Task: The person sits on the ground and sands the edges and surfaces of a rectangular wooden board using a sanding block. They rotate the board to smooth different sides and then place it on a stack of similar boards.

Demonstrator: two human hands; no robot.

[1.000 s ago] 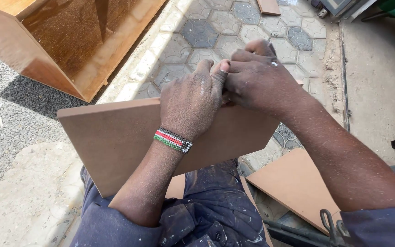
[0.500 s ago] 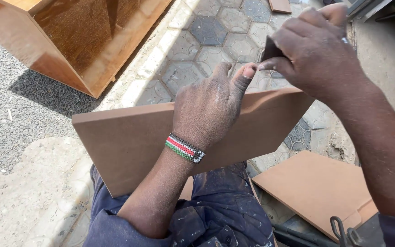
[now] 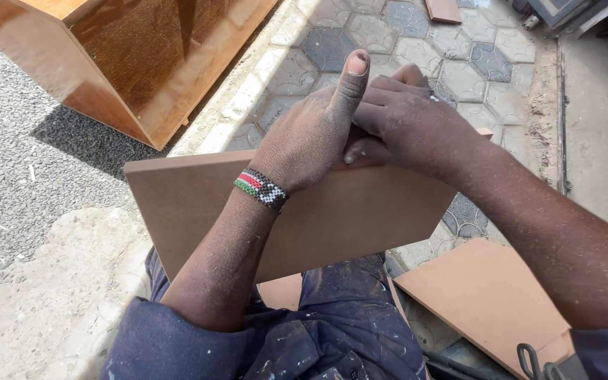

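Right hand point(image 3: 416, 130) has dropped back onto the board's point(image 3: 198, 204) top edge; both hands pressed together there, left hand point(image 3: 311, 144) thumb raised.

Tan board point(image 3: 360, 211), red-green-black-white beaded wristband point(image 3: 262, 188), grey hexagon paving point(image 3: 332, 49).

Outdoor ground of three surfaces carries the work: dark gravel point(image 3: 15, 134) at the left, a strip of pale hexagonal paving point(image 3: 452, 63) through the middle, and bare concrete point(image 3: 599, 134) at the right. A large wooden cabinet point(image 3: 114, 63) stands across the gravel and the paving's kerb, casting a shadow. A flat brown board point(image 3: 487, 302) lies on the paving at lower right, and a small wood offcut point(image 3: 443, 10) lies at the top edge.
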